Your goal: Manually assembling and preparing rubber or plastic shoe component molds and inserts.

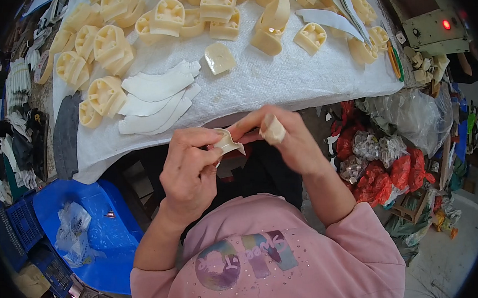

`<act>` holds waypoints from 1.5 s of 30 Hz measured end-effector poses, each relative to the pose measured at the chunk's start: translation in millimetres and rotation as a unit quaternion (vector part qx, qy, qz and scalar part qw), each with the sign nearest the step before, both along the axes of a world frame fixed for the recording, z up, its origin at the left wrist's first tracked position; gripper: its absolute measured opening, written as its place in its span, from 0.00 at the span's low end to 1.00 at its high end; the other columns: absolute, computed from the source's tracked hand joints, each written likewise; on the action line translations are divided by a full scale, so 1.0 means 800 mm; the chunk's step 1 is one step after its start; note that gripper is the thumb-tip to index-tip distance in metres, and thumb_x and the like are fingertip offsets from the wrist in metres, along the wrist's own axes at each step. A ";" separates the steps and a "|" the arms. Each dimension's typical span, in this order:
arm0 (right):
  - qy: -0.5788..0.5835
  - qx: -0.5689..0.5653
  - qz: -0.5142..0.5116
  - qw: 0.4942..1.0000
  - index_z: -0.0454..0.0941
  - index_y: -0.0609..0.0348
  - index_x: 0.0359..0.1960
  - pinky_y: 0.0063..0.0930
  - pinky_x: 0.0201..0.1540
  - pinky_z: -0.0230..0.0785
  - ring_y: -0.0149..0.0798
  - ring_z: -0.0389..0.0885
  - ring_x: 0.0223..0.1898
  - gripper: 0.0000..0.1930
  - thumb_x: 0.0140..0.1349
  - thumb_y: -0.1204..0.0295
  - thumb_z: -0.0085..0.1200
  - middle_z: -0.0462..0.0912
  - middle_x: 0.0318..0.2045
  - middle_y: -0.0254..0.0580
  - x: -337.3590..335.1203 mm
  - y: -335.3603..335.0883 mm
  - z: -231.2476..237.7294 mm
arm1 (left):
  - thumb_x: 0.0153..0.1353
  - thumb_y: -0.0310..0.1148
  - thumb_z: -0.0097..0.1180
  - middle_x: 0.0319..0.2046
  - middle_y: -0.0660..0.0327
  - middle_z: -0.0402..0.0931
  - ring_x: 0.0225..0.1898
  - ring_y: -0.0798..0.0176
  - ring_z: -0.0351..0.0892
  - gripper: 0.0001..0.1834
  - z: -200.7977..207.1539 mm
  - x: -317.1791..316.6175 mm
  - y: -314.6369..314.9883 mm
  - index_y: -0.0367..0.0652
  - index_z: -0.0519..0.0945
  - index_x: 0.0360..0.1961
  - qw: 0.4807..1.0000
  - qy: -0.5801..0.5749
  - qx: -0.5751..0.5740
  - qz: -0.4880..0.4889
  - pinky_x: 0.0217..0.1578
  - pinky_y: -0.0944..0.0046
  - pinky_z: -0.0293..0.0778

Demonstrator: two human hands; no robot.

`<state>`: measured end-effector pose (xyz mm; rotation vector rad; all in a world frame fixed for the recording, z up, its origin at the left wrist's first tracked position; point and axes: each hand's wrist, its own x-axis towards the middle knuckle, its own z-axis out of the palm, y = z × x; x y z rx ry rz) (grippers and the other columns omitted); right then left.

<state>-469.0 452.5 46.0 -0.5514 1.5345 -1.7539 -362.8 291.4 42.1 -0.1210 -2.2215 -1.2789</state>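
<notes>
My left hand (187, 166) is closed, its thumb and fingertips pinching a small cream shoe heel (225, 141) in front of my body, below the table edge. A thin pale flap sticks out from the heel's right side. My right hand (291, 142) meets it from the right, its fingertips closed at the heel's edge; the undersides of those fingers are hidden. A beige wrap covers my right thumb, which is raised away from the heel. Beyond my hands, curved white strips (157, 94) lie overlapped on the white-covered table (246, 87), near a single cream heel (220, 58).
Several hollow cream heels (166, 16) are piled along the table's far side. More pale strips (330, 23) lie at the right, near a machine box (436, 31) with a red light. A blue basin (108, 213) stands lower left; red bags (374, 182) lie on the right.
</notes>
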 end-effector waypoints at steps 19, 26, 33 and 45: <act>-0.022 -0.078 -0.016 0.997 0.65 0.61 0.57 0.22 0.40 0.70 0.28 0.78 0.36 0.23 0.62 0.68 0.54 0.82 0.36 0.44 -0.006 -0.016 -0.019 | 0.56 0.23 0.59 0.38 0.53 0.75 0.36 0.63 0.74 0.08 -0.011 -0.002 0.012 0.36 0.74 0.35 0.990 -0.004 0.135 -0.031 0.38 0.68 0.70; 0.245 -0.051 -0.008 0.968 0.74 0.56 0.37 0.33 0.52 0.58 0.42 0.66 0.45 0.09 0.54 0.75 0.55 0.73 0.39 0.39 0.002 -0.015 -0.011 | 0.55 0.18 0.57 0.39 0.52 0.76 0.38 0.69 0.76 0.06 -0.001 -0.001 0.025 0.32 0.76 0.34 0.936 -0.082 0.343 0.007 0.34 0.73 0.74; 0.222 -0.032 -0.052 0.973 0.70 0.58 0.33 0.31 0.47 0.56 0.43 0.63 0.39 0.08 0.50 0.78 0.53 0.70 0.36 0.39 0.007 -0.022 -0.010 | 0.56 0.19 0.57 0.40 0.53 0.76 0.38 0.69 0.76 0.05 0.002 -0.008 0.034 0.31 0.75 0.33 0.917 -0.090 0.388 0.023 0.35 0.72 0.74; 0.154 -0.117 -0.013 0.981 0.74 0.59 0.34 0.31 0.50 0.58 0.38 0.67 0.42 0.10 0.56 0.66 0.55 0.72 0.38 0.38 0.007 -0.004 0.002 | 0.54 0.35 0.63 0.43 0.54 0.70 0.48 0.59 0.67 0.10 0.006 -0.007 0.018 0.38 0.79 0.28 0.985 -0.060 0.159 0.044 0.48 0.59 0.66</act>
